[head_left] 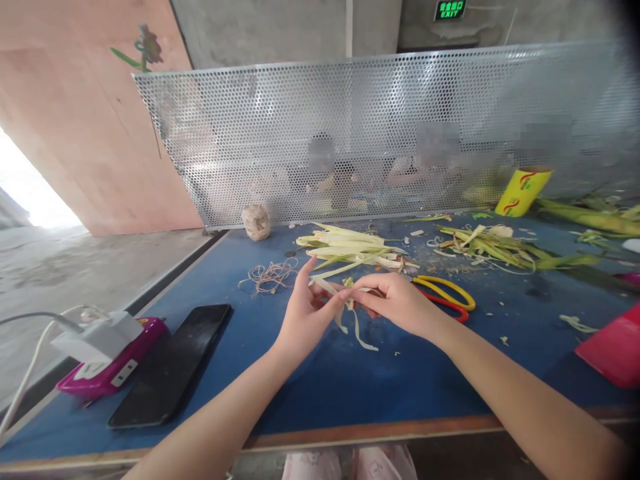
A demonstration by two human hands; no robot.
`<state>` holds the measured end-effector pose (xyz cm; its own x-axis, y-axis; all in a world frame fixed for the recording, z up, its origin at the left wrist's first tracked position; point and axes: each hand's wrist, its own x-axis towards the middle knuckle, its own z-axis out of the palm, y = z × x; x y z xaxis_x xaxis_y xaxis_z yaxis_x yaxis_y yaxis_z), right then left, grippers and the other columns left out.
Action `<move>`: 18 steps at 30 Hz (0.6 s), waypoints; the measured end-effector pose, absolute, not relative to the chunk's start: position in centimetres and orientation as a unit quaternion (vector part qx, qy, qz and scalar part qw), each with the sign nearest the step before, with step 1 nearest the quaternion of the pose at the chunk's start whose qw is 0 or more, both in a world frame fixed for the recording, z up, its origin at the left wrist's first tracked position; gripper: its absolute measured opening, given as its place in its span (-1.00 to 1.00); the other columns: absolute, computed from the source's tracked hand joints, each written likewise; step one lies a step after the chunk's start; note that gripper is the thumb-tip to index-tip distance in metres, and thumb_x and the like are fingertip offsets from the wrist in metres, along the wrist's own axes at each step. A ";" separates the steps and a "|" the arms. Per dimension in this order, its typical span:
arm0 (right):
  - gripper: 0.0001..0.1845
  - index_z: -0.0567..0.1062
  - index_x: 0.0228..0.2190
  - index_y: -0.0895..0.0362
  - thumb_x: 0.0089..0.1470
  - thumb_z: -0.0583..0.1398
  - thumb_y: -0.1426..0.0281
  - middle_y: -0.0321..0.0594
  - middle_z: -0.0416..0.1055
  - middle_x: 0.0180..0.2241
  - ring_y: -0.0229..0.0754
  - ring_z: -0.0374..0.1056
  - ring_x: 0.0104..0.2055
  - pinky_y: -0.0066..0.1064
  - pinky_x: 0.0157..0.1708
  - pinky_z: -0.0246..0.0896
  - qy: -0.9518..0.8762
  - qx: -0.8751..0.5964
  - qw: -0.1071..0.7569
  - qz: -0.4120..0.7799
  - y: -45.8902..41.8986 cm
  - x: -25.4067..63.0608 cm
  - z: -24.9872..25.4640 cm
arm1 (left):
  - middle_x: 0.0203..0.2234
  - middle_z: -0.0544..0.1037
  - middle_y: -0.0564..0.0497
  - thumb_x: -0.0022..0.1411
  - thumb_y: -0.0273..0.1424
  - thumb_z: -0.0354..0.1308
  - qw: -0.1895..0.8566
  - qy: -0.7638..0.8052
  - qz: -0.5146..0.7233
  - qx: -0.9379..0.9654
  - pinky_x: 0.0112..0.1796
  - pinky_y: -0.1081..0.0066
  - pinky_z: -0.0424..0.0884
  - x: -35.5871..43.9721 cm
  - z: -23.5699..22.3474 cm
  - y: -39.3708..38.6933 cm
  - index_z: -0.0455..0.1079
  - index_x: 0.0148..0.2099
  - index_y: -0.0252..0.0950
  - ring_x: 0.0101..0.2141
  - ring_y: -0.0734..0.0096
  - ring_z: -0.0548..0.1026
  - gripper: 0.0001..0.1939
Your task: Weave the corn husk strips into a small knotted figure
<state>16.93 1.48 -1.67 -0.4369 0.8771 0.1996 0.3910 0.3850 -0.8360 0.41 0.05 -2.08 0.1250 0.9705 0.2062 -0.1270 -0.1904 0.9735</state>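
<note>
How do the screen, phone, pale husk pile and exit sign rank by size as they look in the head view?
Perforated screen
Phone
Pale husk pile
Exit sign
The phone's nearness enlarges it.

Blue table (pixel 310 393), from centre: phone (pixel 173 367) and power strip (pixel 107 382) at 8 o'clock, twine (pixel 273 275) at 10, husks (pixel 350 241) at 12, yellow tube (pixel 523 192) at 2, scissors (pixel 453 284) at 3.

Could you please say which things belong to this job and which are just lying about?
Likely part of the job:
pale ribbon-like plant strips (held)
pale-green husk pile
yellow-and-red looped handles

Probably lying about:
black rectangular phone
purple plastic power strip
white plastic plug
</note>
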 end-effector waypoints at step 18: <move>-0.75 0.46 -0.47 0.16 0.10 0.05 0.32 -0.29 0.31 -0.58 -0.32 0.17 -0.59 -0.50 -0.60 0.04 -0.790 -0.411 0.365 0.273 1.7 17.0 -1.9 | -0.70 0.46 0.13 0.13 -0.31 0.11 0.505 0.394 0.500 0.583 -0.63 0.54 0.22 0.4 -2.1 0.0 -0.18 0.25 -0.37 -0.66 0.47 0.43 -0.26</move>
